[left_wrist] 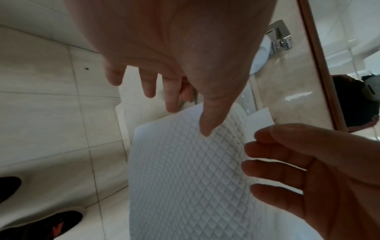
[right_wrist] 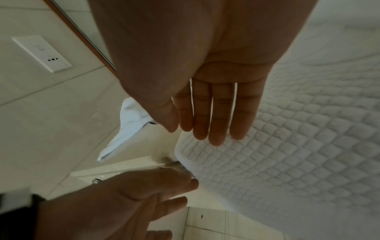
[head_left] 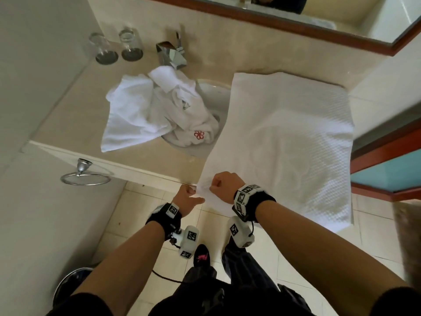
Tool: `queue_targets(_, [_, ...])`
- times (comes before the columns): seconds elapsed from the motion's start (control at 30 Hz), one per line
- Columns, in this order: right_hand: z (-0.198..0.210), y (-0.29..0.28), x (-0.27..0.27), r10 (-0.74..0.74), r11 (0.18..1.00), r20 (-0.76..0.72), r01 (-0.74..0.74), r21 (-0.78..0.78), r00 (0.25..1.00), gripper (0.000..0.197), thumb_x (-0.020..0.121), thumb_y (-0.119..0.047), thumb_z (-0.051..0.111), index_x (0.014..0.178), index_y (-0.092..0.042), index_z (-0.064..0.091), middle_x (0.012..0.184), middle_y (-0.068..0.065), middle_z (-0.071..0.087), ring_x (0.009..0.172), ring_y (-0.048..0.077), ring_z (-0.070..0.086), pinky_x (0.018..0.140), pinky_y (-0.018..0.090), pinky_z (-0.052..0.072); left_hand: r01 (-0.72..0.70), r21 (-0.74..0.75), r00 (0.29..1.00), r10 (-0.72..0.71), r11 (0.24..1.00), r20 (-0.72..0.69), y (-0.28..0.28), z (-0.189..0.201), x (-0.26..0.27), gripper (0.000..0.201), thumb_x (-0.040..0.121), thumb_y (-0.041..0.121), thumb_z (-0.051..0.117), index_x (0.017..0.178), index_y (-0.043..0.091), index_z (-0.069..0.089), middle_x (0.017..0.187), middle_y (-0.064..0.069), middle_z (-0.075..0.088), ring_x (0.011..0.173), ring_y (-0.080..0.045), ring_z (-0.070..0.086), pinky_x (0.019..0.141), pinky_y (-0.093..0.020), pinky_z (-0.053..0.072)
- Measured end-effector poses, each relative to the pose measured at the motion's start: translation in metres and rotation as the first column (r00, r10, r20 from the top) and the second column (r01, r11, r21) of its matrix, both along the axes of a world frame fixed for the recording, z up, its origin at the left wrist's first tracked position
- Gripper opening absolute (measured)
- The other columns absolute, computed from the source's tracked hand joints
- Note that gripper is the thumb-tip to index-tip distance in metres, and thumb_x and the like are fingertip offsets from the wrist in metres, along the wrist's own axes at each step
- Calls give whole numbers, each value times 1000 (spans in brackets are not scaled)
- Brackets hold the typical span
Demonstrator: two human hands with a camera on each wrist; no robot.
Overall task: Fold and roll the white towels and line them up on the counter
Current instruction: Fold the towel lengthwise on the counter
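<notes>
A large white waffle-textured towel [head_left: 284,137] lies spread over the right part of the counter [head_left: 68,115], and its near end hangs over the front edge. My left hand [head_left: 190,198] pinches the towel's [left_wrist: 185,178] near left corner, thumb [left_wrist: 205,126] on top. My right hand [head_left: 222,184] hovers just right of that corner, fingers [right_wrist: 213,126] straight and together over the towel [right_wrist: 287,146], holding nothing. A heap of crumpled white towels [head_left: 159,110], one with a red emblem [head_left: 199,135], lies in and beside the sink [head_left: 214,92].
A chrome faucet [head_left: 173,53] and two upturned glasses [head_left: 103,49] stand at the back of the counter. A towel ring [head_left: 84,176] hangs below the front edge on the left. The mirror frame [head_left: 296,23] runs along the back wall. My shoes stand on the tiled floor [head_left: 159,201].
</notes>
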State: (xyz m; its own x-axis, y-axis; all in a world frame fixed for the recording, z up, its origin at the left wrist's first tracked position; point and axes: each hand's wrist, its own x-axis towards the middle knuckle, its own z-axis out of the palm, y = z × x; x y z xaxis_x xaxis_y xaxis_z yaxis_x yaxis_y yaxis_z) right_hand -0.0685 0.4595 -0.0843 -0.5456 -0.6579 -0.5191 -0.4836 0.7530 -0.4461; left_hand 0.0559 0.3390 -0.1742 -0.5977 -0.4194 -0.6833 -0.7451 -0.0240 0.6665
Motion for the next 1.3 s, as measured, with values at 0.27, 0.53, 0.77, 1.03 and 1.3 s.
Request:
queue_targets(0.27, [-10,6,-4,-66,998,30,66,11,997,17,89,-29,60,101,-19,68,110,3,68,99,23,62,82,30,49,-218,50,976,218,975,-2,20,4,-14,73,74,35,82,129,3,46,119,-7,55,114,-30,56,96,-37,45])
queue_targets(0.53, [-13,15,-3,24,999,-34,-25,-38,999,23,93,-27,55,104,-11,67,105,7,70,100,27,63,87,35,51,-22,-22,998,23,1000,52,28,33,2,28,83,28,69,67,11,54,72,-2,53,65,-16,47,60,-25,35])
queue_targets(0.77, [-8,20,5,86,995,-8,-87,-53,996,28,93,-35,55,108,-13,65,108,5,70,102,25,62,89,31,47,94,-102,994,-87,990,68,44,48,24,28,80,21,73,71,20,47,78,3,52,68,-15,48,61,-26,37])
queue_targets(1.03, [8,27,18,-10,997,116,2,71,993,51,76,-65,60,89,-16,62,80,-1,67,76,21,66,72,34,55,12,-34,998,-14,999,-66,85,64,31,39,82,8,70,117,13,51,98,-10,66,72,-19,62,63,-33,57])
queue_targets(1.3, [29,46,17,-262,938,555,344,-47,790,13,98,-8,46,90,-4,55,82,14,62,66,28,67,67,45,61,-69,49,984,76,996,-159,114,78,25,32,77,-11,62,84,14,44,68,-5,47,50,-15,43,45,-24,39])
